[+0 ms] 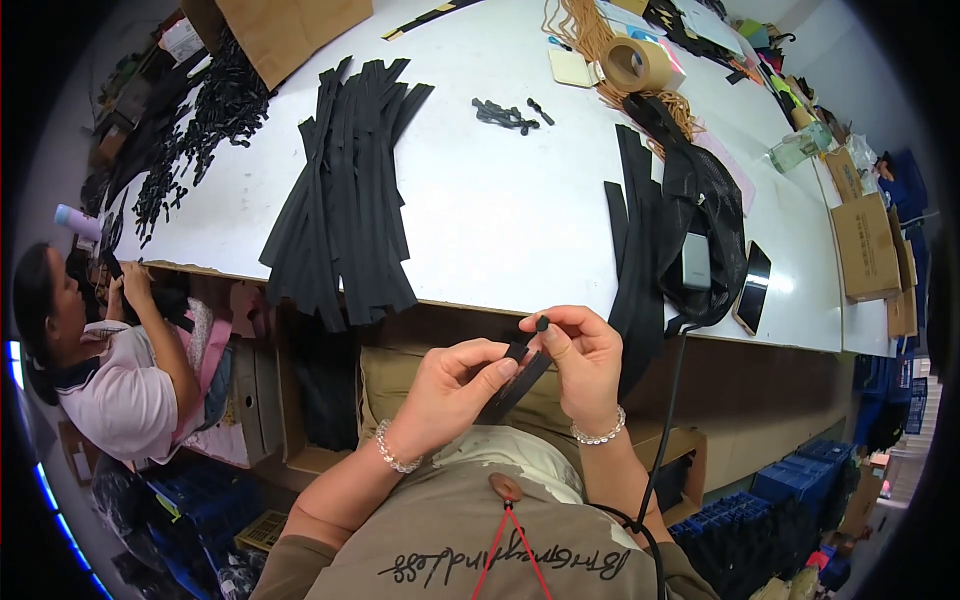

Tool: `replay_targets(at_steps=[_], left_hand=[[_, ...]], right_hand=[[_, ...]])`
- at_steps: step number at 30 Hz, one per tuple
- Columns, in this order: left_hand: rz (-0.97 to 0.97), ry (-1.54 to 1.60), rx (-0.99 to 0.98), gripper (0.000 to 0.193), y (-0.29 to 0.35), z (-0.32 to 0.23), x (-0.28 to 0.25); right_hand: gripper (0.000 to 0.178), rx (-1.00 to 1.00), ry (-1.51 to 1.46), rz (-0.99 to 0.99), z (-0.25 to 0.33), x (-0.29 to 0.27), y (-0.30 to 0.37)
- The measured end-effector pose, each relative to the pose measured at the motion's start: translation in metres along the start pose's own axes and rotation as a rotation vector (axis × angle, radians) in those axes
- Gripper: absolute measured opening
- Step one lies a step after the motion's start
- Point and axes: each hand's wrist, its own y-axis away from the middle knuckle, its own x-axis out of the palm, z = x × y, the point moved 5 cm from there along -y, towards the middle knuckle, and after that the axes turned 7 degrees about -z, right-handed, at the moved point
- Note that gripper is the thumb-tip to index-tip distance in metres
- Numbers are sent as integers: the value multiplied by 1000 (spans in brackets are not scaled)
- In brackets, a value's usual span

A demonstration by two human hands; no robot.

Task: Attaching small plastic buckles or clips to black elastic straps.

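1. Hands. The left hand point(462, 378) pinches a black strip point(522, 383) near one end, thumb against bent fingers; the right hand point(580, 362) grips a small dark piece point(542, 324) between thumb and fingertips. Whether this piece is the strip's other end cannot be told.

2. Position of the work. The strip lies between the two hands, above the lap and just off the near edge of the white table point(500, 225).

3. Technique. Handling at this point probably calls for a light pinch close to each end, the strip flat and untwisted, and the edges lined up in plain view. A grip too far back would likely let the soft end fold.

4. Table, left and centre. A fanned pile of black strips point(345, 190) overhangs the near edge; beyond it spreads a heap of small black pieces point(215, 112). A small black cluster point(503, 115) lies apart.

5. Table, right. More strips lie beside a black mesh bag point(718, 180) bearing a pale device point(697, 262); a phone point(753, 288) rests near. Farther back are a tape roll point(637, 66) and tan cords point(577, 28).

6. Room. A co-worker point(125, 395) sits at left; cardboard boxes point(866, 245) and blue crates point(795, 480) stand at right.
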Motion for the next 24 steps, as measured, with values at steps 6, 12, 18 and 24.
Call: replay_targets(at_steps=[6,12,18,24], left_hand=[[-76,-78,90,10,2,-11,1],[-189,-248,202,14,0,-16,-2],[-238,-429,368,20,2,-15,-3],[-246,-401,317,28,1,-13,-3]], right_hand=[[18,163,-125,22,-4,3,3],[19,201,-179,16,-9,8,8],[19,267,-138,17,-12,6,6],[17,183,39,39,-7,0,4]])
